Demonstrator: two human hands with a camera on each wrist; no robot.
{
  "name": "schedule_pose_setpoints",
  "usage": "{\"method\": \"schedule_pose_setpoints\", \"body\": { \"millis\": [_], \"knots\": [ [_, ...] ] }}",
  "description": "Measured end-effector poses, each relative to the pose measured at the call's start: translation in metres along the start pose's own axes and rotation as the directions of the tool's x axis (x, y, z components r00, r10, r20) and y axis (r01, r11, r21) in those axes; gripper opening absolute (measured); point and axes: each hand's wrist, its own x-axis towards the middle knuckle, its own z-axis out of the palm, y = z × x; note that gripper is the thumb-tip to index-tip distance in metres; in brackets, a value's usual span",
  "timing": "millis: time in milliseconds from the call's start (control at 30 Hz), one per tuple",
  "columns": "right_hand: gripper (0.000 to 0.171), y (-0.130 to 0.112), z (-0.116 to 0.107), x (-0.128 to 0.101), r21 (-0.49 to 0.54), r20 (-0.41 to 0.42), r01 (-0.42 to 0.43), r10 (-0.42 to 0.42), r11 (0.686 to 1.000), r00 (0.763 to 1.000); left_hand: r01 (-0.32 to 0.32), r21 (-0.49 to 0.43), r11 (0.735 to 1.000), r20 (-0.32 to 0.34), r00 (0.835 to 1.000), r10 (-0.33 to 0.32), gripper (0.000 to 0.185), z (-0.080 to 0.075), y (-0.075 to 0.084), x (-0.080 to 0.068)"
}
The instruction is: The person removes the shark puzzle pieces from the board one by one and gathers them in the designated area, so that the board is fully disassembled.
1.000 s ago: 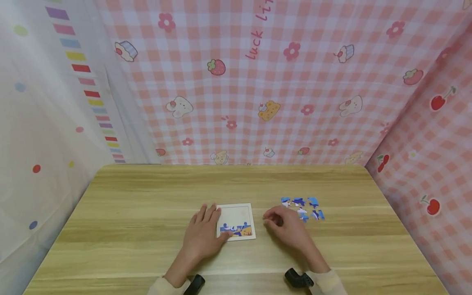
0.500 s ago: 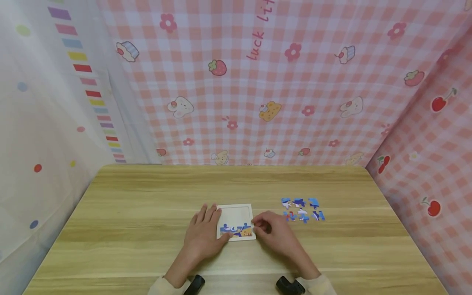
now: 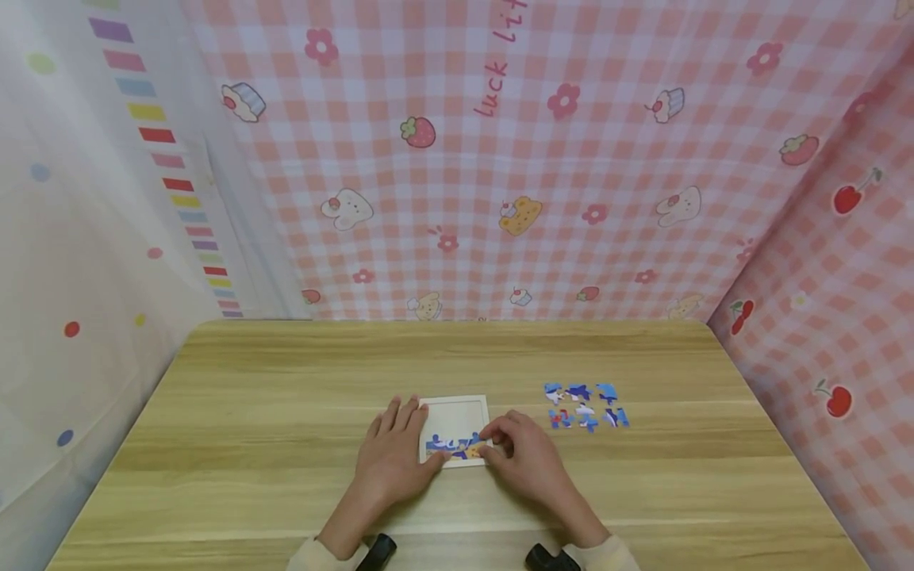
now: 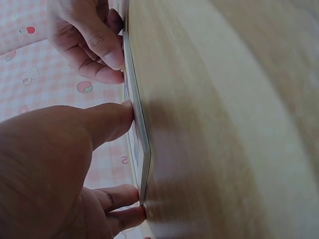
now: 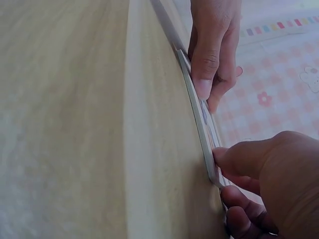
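A small square jigsaw tray [image 3: 457, 399] with a pale frame lies on the table, its lower part filled by joined jigsaw pieces [image 3: 452, 446] in blue, white and orange. My left hand [image 3: 394, 456] rests along the tray's left side, fingers extended, its thumb on the near edge. In the right wrist view, this left thumb [image 5: 203, 88] presses the rim. My right hand [image 3: 527, 454] is at the tray's lower right, thumb and index fingertips touching the rightmost pieces. The right thumb [image 5: 222, 155] lies on the tray's edge with other fingers curled beside it; whether they pinch a piece is hidden.
Several loose jigsaw pieces [image 3: 585, 406] lie in two rows right of the tray. The wooden table [image 3: 286, 373] meets a pink checked cloth [image 3: 457, 159] at the back. A white dotted cloth [image 3: 86, 238] hangs at left. Black straps [image 3: 550, 557] sit on both wrists.
My right hand has moved left from beside the loose pieces to the tray's lower right, uncovering a loose piece with red on it. My left hand has stayed in place.
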Motion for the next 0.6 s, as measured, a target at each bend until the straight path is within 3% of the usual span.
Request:
{"method": "schedule_pose_setpoints", "body": {
  "millis": [600],
  "knots": [
    [0.012,-0.0022,-0.0015,-0.0016,0.038,-0.015,0.008,-0.007,0.999,1.0,-0.006,-0.021,1.0,-0.01,1.0,0.005,0.08,-0.0022,0.002,-0.0018]
  ]
}}
